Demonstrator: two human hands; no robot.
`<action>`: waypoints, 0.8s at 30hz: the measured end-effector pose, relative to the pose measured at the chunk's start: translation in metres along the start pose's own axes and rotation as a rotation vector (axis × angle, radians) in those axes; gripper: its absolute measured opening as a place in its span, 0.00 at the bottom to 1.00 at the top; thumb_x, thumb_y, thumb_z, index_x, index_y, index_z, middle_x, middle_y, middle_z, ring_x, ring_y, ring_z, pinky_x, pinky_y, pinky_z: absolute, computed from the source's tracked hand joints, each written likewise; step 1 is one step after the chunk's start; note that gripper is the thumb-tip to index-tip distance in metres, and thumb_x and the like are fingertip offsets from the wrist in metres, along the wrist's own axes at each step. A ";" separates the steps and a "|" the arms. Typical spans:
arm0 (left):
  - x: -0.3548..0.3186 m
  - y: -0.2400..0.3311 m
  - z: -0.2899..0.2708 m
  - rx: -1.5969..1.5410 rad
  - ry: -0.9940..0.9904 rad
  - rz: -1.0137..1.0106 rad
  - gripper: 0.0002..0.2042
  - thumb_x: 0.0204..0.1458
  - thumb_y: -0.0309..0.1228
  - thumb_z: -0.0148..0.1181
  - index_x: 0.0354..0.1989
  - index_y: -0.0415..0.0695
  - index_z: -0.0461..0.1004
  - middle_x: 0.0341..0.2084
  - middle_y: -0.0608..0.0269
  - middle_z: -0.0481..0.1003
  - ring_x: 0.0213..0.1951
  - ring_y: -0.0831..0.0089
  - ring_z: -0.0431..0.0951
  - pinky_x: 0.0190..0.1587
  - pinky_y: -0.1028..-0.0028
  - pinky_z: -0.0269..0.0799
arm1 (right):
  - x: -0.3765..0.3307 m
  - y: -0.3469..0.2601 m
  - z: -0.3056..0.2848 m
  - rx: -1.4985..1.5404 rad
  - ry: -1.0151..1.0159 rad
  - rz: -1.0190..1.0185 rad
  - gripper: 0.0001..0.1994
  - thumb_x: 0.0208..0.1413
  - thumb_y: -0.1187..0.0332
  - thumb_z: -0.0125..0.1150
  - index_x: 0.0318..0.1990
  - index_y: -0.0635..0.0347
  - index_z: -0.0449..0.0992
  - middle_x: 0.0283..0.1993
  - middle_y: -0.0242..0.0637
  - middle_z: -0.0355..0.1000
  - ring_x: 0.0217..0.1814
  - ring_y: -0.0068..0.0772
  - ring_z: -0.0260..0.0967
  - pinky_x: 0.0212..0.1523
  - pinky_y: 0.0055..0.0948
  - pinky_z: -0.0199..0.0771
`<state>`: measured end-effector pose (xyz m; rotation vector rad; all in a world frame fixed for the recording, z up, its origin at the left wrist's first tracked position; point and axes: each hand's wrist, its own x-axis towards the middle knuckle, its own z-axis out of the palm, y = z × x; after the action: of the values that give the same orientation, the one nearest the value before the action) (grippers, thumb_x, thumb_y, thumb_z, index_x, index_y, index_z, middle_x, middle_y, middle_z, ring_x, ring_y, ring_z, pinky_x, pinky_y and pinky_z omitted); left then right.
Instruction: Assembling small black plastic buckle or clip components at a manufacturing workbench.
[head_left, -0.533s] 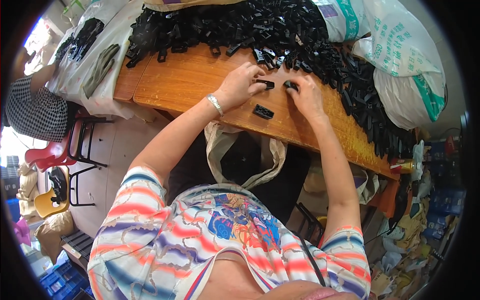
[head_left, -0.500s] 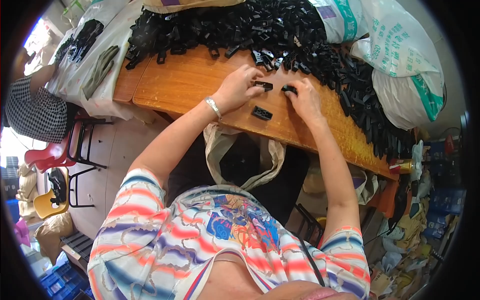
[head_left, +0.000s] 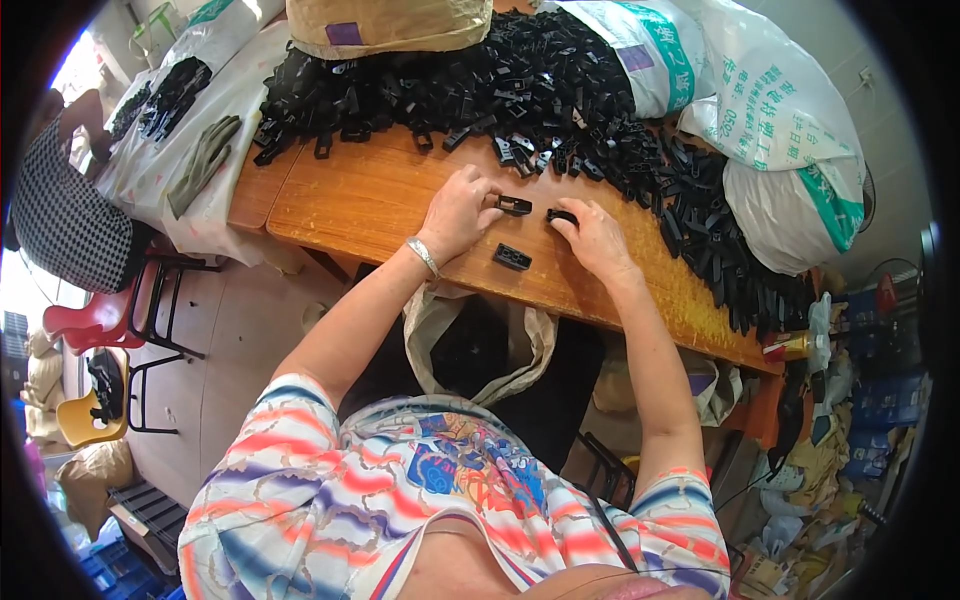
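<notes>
Centre of frame, slightly above mid: left hand (head_left: 458, 212) pinches a small black rectangular plastic frame piece (head_left: 515, 205) w/ thumb + forefinger closed on its left end; right hand (head_left: 598, 240) has fingertips curled down on a second small black plastic piece (head_left: 561, 215) just to the right, fingers closed over it, exact grip can't be told. A third small black plastic buckle-like piece (head_left: 511, 257) lies loose on the orange-brown wooden tabletop (head_left: 370, 200), just below and between the two hands. Judging by size and look, these pieces are v. light, stiff, smooth moulded plastic, not fragile but prob. a bit slippery; best held by the short ends or outer edges w/ a fingertip pinch, as the left hand does. Upper centre to right of frame: big heap of black plastic parts (head_left: 560, 100), backed by white woven sacks w/ green print (head_left: 790, 130) at upper right. Silver bracelet (head_left: 423, 255) on left wrist.
</notes>
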<state>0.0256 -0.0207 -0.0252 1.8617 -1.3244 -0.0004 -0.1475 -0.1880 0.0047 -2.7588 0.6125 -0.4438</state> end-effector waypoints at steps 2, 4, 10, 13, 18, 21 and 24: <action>-0.001 -0.002 0.000 0.026 0.047 0.048 0.12 0.45 0.28 0.68 0.38 0.41 0.77 0.35 0.56 0.71 0.42 0.56 0.73 0.46 0.64 0.72 | -0.003 -0.004 -0.006 -0.049 -0.009 -0.002 0.13 0.54 0.68 0.64 0.47 0.58 0.77 0.43 0.52 0.75 0.44 0.57 0.73 0.45 0.44 0.75; 0.003 -0.003 0.001 0.019 0.050 0.071 0.10 0.45 0.29 0.67 0.36 0.41 0.76 0.34 0.55 0.71 0.42 0.55 0.73 0.45 0.63 0.72 | 0.002 0.012 0.002 -0.042 0.071 -0.069 0.11 0.52 0.70 0.65 0.44 0.61 0.77 0.41 0.51 0.75 0.44 0.55 0.73 0.44 0.45 0.75; 0.009 -0.001 0.001 0.034 0.012 0.054 0.09 0.47 0.31 0.65 0.36 0.42 0.77 0.34 0.56 0.72 0.42 0.57 0.73 0.44 0.63 0.72 | 0.011 -0.026 0.002 0.140 0.162 -0.093 0.09 0.53 0.71 0.64 0.42 0.60 0.78 0.40 0.42 0.71 0.39 0.47 0.74 0.39 0.40 0.75; 0.007 -0.002 0.001 0.027 0.005 0.050 0.10 0.47 0.31 0.66 0.36 0.43 0.78 0.34 0.57 0.72 0.43 0.58 0.74 0.45 0.64 0.72 | 0.017 -0.035 0.013 0.138 0.179 -0.212 0.10 0.51 0.72 0.65 0.42 0.57 0.79 0.38 0.41 0.71 0.39 0.47 0.73 0.39 0.40 0.75; 0.006 -0.001 0.002 0.063 -0.019 0.030 0.11 0.46 0.31 0.67 0.37 0.42 0.78 0.35 0.59 0.72 0.43 0.59 0.74 0.45 0.64 0.72 | 0.020 -0.039 0.014 0.047 0.098 -0.243 0.09 0.52 0.74 0.63 0.42 0.59 0.78 0.38 0.42 0.70 0.40 0.47 0.73 0.40 0.39 0.75; 0.006 0.000 0.001 0.062 -0.032 0.059 0.10 0.47 0.31 0.66 0.37 0.43 0.78 0.35 0.59 0.72 0.43 0.60 0.74 0.46 0.65 0.72 | 0.015 -0.040 0.018 -0.117 0.059 -0.326 0.11 0.53 0.75 0.59 0.44 0.63 0.76 0.40 0.43 0.68 0.43 0.46 0.72 0.42 0.38 0.76; 0.006 0.000 -0.001 0.065 -0.049 0.051 0.11 0.47 0.32 0.66 0.38 0.43 0.78 0.35 0.60 0.72 0.44 0.61 0.74 0.46 0.65 0.72 | 0.007 -0.044 0.023 -0.259 0.063 -0.422 0.14 0.53 0.74 0.55 0.48 0.69 0.73 0.44 0.44 0.66 0.47 0.45 0.69 0.45 0.37 0.76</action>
<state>0.0291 -0.0243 -0.0221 1.8920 -1.4208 0.0241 -0.1170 -0.1482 0.0002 -3.1386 0.0957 -0.5769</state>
